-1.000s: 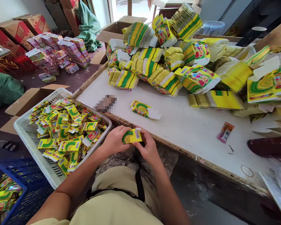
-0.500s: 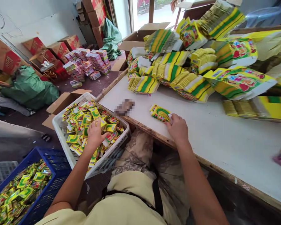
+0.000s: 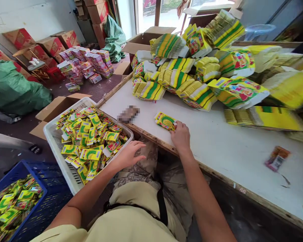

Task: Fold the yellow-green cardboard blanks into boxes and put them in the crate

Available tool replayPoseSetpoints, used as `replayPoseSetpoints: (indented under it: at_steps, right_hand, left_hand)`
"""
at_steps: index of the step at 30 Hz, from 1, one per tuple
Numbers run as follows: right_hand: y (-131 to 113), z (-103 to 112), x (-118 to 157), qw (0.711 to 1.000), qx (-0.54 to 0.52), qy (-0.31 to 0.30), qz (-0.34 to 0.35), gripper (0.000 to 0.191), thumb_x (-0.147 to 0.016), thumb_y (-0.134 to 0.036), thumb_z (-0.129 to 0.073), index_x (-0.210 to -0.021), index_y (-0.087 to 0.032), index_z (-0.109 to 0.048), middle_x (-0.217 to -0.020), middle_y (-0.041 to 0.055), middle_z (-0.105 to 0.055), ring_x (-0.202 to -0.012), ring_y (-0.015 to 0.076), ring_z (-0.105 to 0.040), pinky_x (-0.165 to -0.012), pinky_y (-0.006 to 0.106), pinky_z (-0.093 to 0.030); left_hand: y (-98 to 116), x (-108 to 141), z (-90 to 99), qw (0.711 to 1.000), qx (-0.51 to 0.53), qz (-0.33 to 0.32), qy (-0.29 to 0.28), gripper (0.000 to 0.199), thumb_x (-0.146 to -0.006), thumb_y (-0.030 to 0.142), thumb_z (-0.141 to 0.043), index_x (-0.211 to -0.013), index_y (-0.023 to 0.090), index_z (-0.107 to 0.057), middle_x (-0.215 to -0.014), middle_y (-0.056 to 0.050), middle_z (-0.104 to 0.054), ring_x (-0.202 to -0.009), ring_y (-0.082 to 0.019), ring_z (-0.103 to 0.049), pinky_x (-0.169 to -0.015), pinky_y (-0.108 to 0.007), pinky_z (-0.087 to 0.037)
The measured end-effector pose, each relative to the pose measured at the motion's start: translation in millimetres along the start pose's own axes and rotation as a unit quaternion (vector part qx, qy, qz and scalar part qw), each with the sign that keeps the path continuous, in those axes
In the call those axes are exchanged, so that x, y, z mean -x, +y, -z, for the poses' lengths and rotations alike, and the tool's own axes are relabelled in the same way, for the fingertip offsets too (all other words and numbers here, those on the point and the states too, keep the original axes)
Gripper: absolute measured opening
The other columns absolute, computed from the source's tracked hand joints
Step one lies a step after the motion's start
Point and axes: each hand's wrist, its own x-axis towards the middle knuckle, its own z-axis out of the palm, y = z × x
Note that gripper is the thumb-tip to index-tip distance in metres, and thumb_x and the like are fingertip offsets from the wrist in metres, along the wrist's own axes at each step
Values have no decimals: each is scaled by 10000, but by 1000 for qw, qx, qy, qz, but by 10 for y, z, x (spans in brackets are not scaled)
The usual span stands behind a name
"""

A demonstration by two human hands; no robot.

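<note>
My right hand (image 3: 181, 136) is closed on the near end of a small yellow and green box (image 3: 165, 121), which lies on the white table (image 3: 232, 154) close to its front edge. Over the right rim of the white basket (image 3: 50, 134) my left hand (image 3: 130, 154) hangs with fingers apart and nothing in it. Many small yellow boxes (image 3: 91, 154) fill that basket. Bundles of flat yellow and green cartons (image 3: 148, 90) are heaped along the back of the table.
A blue crate (image 3: 50, 188) of similar boxes stands at the lower left. A blurred-out item (image 3: 128, 114) and a small brown and pink packet (image 3: 277, 158) lie on the table. Pink boxes (image 3: 101, 64), a green sack (image 3: 15, 89) and an open carton (image 3: 53, 107) are on the floor.
My left hand has moved right, from over the boxes in the basket to beside its rim. My right hand remains at the small box. The view has shifted a little to the right.
</note>
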Motion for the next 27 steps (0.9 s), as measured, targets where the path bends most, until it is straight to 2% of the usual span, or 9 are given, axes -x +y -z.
replayPoseSetpoints:
  at_steps: [4,7,10,13,16,18,20,24,27]
  right_hand:
    - [-83,126,48,987,-146,57,-41,494,-727,-117,-574,-1203,-158,-446,-987,100,-599,-908,240,-566,-832,409,-488]
    - [-243,205,267,941,-325,64,-68,541,-729,-199,-649,-1201,-214,-383,-871,4,-580,-740,174,-577,-700,328,-521]
    - [-502,236,646,896,-443,-1,-39,491,-756,-267,-696,-1153,-252,-407,-881,-8,-600,-704,144,-588,-644,279,-517]
    - [-751,271,1007,848,-522,-90,-6,441,-810,-280,-679,-1172,-259,-427,-862,-7,-629,-724,143,-613,-662,273,-522]
    - [-884,319,1197,822,-557,-122,5,473,-816,-295,-686,-1222,-254,-447,-886,2,-640,-810,160,-631,-756,304,-531]
    - [-904,331,1230,833,-538,-132,11,480,-784,-318,-728,-1205,-243,-509,-901,3,-630,-823,162,-610,-783,310,-519]
    - [-884,319,1217,850,-510,-131,2,446,-753,-328,-756,-1147,-232,-572,-858,-12,-606,-772,151,-573,-740,290,-505]
    - [-774,292,1138,850,-515,-86,-71,318,-774,-344,-705,-1051,-214,-618,-818,-10,-628,-724,147,-566,-682,273,-489]
    - [-673,321,1091,840,-529,-46,-109,198,-781,-377,-683,-875,-207,-640,-765,-5,-657,-678,149,-577,-651,277,-490]
  left_hand:
    - [57,-66,-113,995,94,12,-22,400,-861,361,-658,-1222,198,-606,-1214,-109,-652,-1137,-232,-607,-983,-433,-492]
    - [86,-236,-262,963,265,50,18,599,-801,451,-705,-1319,211,-523,-1268,-130,-625,-1133,-240,-623,-949,-418,-512]
    - [186,-464,-399,876,461,66,124,757,-728,607,-709,-1328,205,-483,-1271,-153,-610,-1137,-266,-625,-944,-419,-514]
    - [349,-637,-441,782,583,85,201,603,-793,676,-567,-1173,208,-548,-1065,-99,-670,-1018,-239,-660,-905,-413,-529]
    - [482,-697,-421,728,629,111,247,433,-864,630,-467,-965,214,-539,-789,-13,-600,-756,-162,-640,-773,-344,-545]
    - [514,-686,-421,723,616,127,286,404,-873,620,-467,-888,218,-497,-702,24,-510,-633,-121,-567,-672,-281,-520]
    - [501,-651,-444,734,585,148,311,434,-851,650,-509,-869,217,-483,-691,36,-481,-587,-100,-520,-616,-244,-493]
    - [426,-554,-501,771,552,117,294,570,-782,739,-554,-980,204,-562,-850,-14,-605,-742,-134,-599,-707,-269,-520]
    - [376,-498,-510,803,522,91,273,482,-778,626,-664,-986,192,-637,-905,-31,-671,-814,-151,-620,-751,-268,-514]
